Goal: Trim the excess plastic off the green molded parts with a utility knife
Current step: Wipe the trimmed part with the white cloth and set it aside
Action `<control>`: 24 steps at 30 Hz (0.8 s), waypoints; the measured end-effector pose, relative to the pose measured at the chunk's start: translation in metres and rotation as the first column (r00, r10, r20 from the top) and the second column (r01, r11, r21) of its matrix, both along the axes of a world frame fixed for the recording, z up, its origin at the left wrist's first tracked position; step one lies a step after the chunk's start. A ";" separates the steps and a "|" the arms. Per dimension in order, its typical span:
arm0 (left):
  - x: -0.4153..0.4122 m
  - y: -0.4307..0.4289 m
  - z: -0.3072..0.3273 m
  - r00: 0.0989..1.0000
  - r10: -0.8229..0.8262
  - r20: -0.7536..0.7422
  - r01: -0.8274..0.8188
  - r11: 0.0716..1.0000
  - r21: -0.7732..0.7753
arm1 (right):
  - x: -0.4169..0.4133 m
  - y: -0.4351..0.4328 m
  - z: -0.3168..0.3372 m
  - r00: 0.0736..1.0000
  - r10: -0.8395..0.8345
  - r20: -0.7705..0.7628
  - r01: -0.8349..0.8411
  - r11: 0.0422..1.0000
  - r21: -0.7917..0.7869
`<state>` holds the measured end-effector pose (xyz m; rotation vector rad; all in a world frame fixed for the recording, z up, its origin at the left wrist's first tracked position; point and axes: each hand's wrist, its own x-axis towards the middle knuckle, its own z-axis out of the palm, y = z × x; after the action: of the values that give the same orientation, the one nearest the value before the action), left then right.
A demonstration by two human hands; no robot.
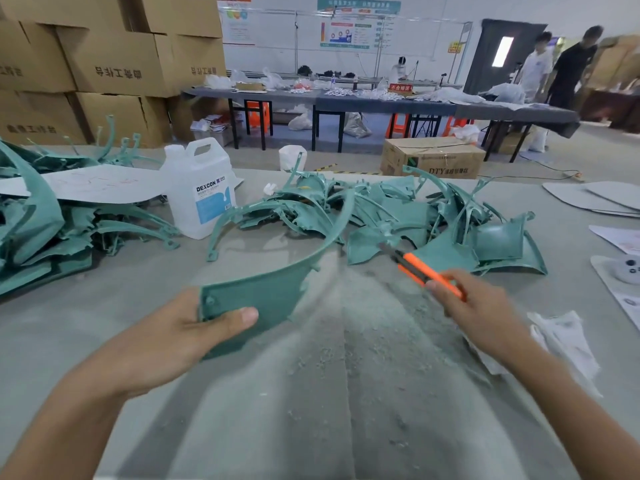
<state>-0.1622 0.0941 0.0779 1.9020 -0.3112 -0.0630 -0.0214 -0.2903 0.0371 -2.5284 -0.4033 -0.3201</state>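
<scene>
My left hand grips the wide end of a curved green molded part, thumb on top. The part's thin arm sweeps up and away toward the pile. My right hand holds an orange utility knife by its rear, the blade end pointing up-left toward the pile, apart from the held part. A heap of green molded parts lies across the table beyond both hands. Pale plastic shavings are scattered on the grey table between my hands.
A second stack of green parts sits at the left under a white sheet. A white jug stands between the heaps. White cloth lies by my right wrist. Grey sheets and papers sit at the right. Cardboard boxes, tables and people are beyond.
</scene>
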 end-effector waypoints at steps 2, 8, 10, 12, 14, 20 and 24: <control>0.009 -0.005 -0.017 0.989 0.148 0.025 -0.150 0.982 0.113 | -0.011 0.003 -0.031 0.994 -0.019 -0.108 0.011 0.997 -0.076; 0.007 -0.021 -0.068 0.932 0.351 0.085 -0.360 0.921 0.150 | -0.044 -0.006 -0.094 0.985 -0.076 -0.157 0.048 0.984 -0.174; 0.004 -0.026 -0.077 0.896 0.435 0.087 -0.442 0.893 0.086 | -0.043 -0.019 -0.094 0.992 -0.125 -0.005 0.122 0.977 -0.173; 0.002 -0.028 -0.082 0.870 0.488 0.069 -0.489 0.873 -0.005 | -0.032 -0.041 -0.083 0.941 -0.282 0.189 0.307 0.945 -0.116; 0.000 -0.030 -0.081 0.861 0.508 0.035 -0.504 0.860 -0.084 | -0.016 -0.074 -0.069 0.840 -0.511 0.181 0.536 0.833 -0.134; -0.005 -0.045 -0.065 0.932 0.360 -0.045 -0.362 0.912 -0.193 | 0.004 -0.125 -0.075 0.842 -0.489 -0.227 0.425 0.861 -0.278; -0.008 -0.069 -0.061 0.975 0.221 -0.029 -0.222 0.959 -0.177 | 0.004 -0.077 -0.047 0.960 -0.280 -0.004 0.279 0.955 0.100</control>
<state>-0.1702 0.0256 0.0173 1.7455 -0.0917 0.1035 -0.0175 -0.3675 -0.0102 -2.4853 -0.0282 -0.4490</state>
